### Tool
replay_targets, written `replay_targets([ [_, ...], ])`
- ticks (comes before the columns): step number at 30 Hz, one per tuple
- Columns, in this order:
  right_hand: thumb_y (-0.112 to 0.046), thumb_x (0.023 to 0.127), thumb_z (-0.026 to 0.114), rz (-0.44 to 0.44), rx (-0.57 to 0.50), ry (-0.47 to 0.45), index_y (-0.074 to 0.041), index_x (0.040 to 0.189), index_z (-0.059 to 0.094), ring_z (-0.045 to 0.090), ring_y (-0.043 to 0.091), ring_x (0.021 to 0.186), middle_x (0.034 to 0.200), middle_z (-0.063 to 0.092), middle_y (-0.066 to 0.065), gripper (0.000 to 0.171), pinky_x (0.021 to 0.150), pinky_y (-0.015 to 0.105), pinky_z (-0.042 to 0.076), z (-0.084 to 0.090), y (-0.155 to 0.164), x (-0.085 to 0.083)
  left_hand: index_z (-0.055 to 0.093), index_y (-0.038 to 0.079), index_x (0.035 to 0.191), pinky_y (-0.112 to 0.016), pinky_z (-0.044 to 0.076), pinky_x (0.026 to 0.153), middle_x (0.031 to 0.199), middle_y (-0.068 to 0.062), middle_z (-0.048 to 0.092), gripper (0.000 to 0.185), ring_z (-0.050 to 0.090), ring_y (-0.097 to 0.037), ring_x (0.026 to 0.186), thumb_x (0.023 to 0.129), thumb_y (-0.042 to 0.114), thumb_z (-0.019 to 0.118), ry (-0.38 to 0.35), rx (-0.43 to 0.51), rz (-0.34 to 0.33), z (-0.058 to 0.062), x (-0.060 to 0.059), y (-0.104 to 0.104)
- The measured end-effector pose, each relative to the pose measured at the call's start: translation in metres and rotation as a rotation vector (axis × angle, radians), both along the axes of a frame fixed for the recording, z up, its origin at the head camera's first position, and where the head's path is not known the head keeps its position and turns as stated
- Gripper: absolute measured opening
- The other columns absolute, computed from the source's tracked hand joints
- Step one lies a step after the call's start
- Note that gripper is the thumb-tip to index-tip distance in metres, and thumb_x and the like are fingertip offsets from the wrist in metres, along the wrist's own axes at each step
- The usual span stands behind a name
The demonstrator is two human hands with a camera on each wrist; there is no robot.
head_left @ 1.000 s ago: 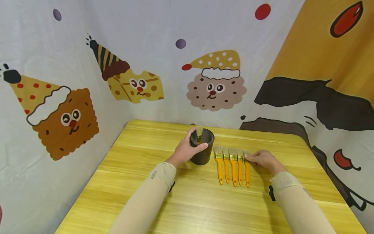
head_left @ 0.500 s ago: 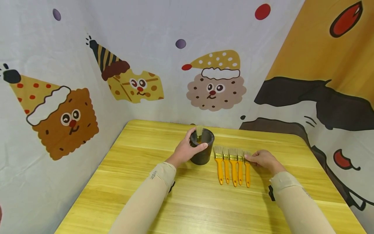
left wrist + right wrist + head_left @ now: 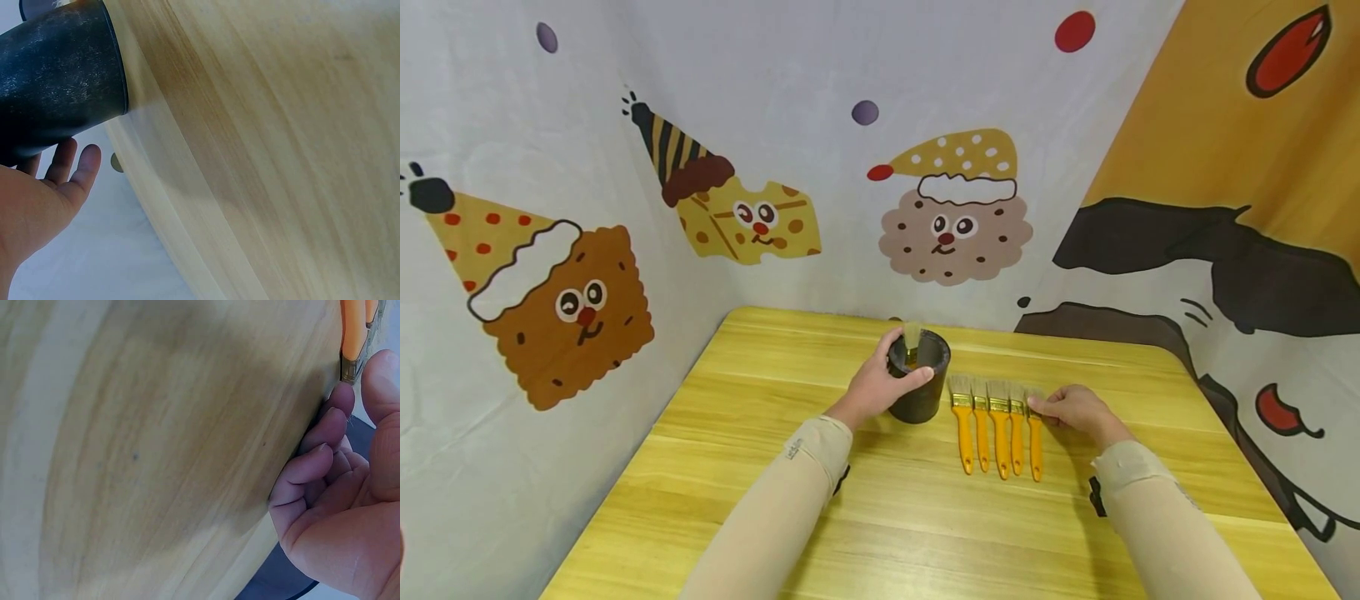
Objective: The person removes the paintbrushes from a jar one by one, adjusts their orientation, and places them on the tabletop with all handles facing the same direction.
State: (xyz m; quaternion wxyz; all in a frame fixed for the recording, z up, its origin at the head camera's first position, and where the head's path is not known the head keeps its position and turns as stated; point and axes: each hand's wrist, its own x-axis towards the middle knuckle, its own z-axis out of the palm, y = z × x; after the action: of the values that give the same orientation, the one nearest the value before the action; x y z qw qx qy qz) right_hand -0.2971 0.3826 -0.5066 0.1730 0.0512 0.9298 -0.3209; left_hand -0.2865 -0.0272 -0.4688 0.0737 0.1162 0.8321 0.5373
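Note:
A black tapered cup (image 3: 917, 407) stands upright on the table, its wall filling the upper left of the left wrist view. My left hand (image 3: 878, 385) grips it near the rim, thumb across the front and fingers behind. Inside the cup, one paintbrush (image 3: 912, 337) leans with its pale bristles up. Several paintbrushes (image 3: 1001, 442) with orange handles lie in a row right of the cup, bristles pointing away from me. At the right end of that row, my right hand (image 3: 1081, 410) pinches the last paintbrush (image 3: 1036, 446) by its bristle end; its other fingers curl near the tabletop.
The wooden table (image 3: 760, 500) has a light grain and a rounded far right corner. Cloth walls (image 3: 820, 50) printed with cartoon figures rise close behind its far edge and along its left side.

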Motion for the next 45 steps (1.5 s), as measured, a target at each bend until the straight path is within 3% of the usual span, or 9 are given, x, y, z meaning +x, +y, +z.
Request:
replay_targets([
  [6,-0.062,0.100,0.069,0.012,-0.031,-0.005,-0.010,0.083,0.065,0.044,0.017,0.065,0.071,0.055,0.000,0.055,0.063,0.033,0.042,0.005,0.000,0.005,0.016,0.061,0.163,-0.063,0.044,0.119,0.173,-0.009,0.036,0.100,0.044,-0.039,0.155,0.083,0.083,0.072,-0.002,-0.003,-0.004,-0.001,-0.001,0.000],
  [11,-0.057,0.103,0.067,0.016,-0.045,0.013,0.001,0.108,0.071,0.055,0.021,0.076,0.089,0.067,0.007,0.059,0.067,0.033,0.048,0.015,0.003,0.010,0.016,0.061,0.162,-0.062,0.045,0.119,0.173,-0.009,0.036,0.099,0.044,-0.039,0.155,0.083,0.083,0.071,0.002,-0.013,-0.005,-0.002,-0.001,0.001],
  [15,-0.060,0.104,0.063,-0.010,-0.009,0.097,0.009,0.137,0.060,0.067,0.030,0.095,0.115,0.072,0.023,0.077,0.078,0.039,0.058,0.026,0.004,0.011,0.016,0.063,0.161,-0.063,0.045,0.119,0.173,-0.009,0.037,0.099,0.044,-0.039,0.155,0.083,0.084,0.072,0.003,-0.016,-0.004,-0.001,-0.001,0.000],
  [19,-0.066,0.104,0.057,-0.036,-0.004,0.178,0.009,0.150,0.050,0.069,0.041,0.113,0.137,0.063,0.033,0.088,0.089,0.050,0.060,0.040,-0.002,0.005,0.016,0.064,0.160,-0.063,0.045,0.119,0.173,-0.009,0.037,0.098,0.044,-0.039,0.155,0.082,0.084,0.072,0.000,-0.015,-0.003,-0.002,-0.001,0.000],
  [24,-0.071,0.101,0.058,-0.016,-0.040,0.232,0.004,0.149,0.053,0.066,0.043,0.120,0.142,0.060,0.030,0.089,0.092,0.049,0.059,0.059,-0.027,-0.004,0.015,0.064,0.161,-0.063,0.045,0.118,0.173,-0.009,0.036,0.098,0.044,-0.039,0.155,0.083,0.084,0.071,0.004,-0.010,-0.006,-0.003,-0.002,-0.001],
  [32,-0.060,0.101,0.067,0.090,-0.146,0.293,-0.001,0.144,0.058,0.064,0.041,0.125,0.139,0.064,0.025,0.074,0.102,0.055,0.057,0.075,-0.093,-0.012,0.015,0.063,0.161,-0.063,0.044,0.119,0.174,-0.008,0.034,0.096,0.044,-0.039,0.155,0.085,0.081,0.071,0.015,-0.004,-0.023,-0.005,-0.004,-0.001],
  [39,-0.055,0.103,0.069,0.147,-0.187,0.331,-0.005,0.141,0.064,0.067,0.036,0.121,0.135,0.068,0.020,0.063,0.104,0.054,0.057,0.083,-0.142,-0.018,0.014,0.064,0.160,-0.063,0.044,0.119,0.175,-0.007,0.034,0.097,0.044,-0.038,0.155,0.084,0.084,0.070,-0.003,0.004,-0.024,-0.005,-0.005,0.000],
  [45,-0.058,0.102,0.069,0.144,-0.221,0.341,-0.007,0.142,0.064,0.065,0.036,0.124,0.137,0.068,0.017,0.065,0.107,0.056,0.055,0.084,-0.158,-0.017,0.013,0.064,0.161,-0.062,0.044,0.119,0.175,-0.007,0.034,0.097,0.045,-0.037,0.154,0.084,0.084,0.070,-0.006,0.003,-0.026,-0.005,-0.006,0.000],
])
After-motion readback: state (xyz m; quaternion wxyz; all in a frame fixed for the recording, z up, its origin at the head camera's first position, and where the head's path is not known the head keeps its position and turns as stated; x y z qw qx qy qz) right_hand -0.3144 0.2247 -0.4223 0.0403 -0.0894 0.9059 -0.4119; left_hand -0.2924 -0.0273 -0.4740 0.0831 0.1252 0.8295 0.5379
